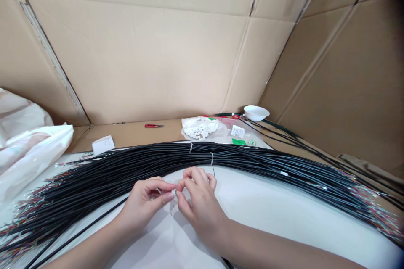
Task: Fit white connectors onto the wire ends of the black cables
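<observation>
My left hand and my right hand meet fingertip to fingertip over the white work surface. Thumb and forefinger of each are pinched together on a small white piece, possibly a connector; the fingers cover most of it. A single black cable runs up from the lower left to behind my left wrist, and its end is hidden. Just beyond my hands lies a thick bundle of black cables, bound with pale ties. Bare coloured wire ends fan out at both of its ends.
Behind the bundle lie a plastic bag of small white parts, red-handled snips, a white card and a white bowl. White plastic sheeting bulges at left. Cardboard walls close off the back and right.
</observation>
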Demonstrator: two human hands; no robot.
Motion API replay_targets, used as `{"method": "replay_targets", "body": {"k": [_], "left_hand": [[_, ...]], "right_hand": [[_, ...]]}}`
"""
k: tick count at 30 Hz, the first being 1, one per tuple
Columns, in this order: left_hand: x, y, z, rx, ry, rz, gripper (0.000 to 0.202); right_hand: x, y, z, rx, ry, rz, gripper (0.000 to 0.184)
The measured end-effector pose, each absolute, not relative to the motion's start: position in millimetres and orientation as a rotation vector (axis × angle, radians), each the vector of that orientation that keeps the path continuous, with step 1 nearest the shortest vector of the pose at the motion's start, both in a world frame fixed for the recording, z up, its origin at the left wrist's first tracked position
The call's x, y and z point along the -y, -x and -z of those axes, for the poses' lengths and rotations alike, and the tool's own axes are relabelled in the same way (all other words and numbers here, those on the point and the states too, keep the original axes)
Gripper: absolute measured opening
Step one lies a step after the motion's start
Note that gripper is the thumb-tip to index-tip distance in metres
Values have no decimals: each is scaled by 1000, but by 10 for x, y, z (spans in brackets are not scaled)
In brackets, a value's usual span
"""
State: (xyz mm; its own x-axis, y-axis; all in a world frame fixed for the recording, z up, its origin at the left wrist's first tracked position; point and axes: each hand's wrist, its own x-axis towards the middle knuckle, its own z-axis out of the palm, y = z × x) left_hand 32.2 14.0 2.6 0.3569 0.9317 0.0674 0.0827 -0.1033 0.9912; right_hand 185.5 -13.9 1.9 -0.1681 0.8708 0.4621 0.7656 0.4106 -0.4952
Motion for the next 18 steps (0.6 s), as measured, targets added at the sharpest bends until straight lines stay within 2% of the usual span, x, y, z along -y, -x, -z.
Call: {"method": "replay_targets", "body": {"k": [18], "left_hand": [[-131, -322, -24, -968, -1490, -942, 13]], "right_hand": [[126, -1857, -41, 1955, 1398, -262, 8]]}}
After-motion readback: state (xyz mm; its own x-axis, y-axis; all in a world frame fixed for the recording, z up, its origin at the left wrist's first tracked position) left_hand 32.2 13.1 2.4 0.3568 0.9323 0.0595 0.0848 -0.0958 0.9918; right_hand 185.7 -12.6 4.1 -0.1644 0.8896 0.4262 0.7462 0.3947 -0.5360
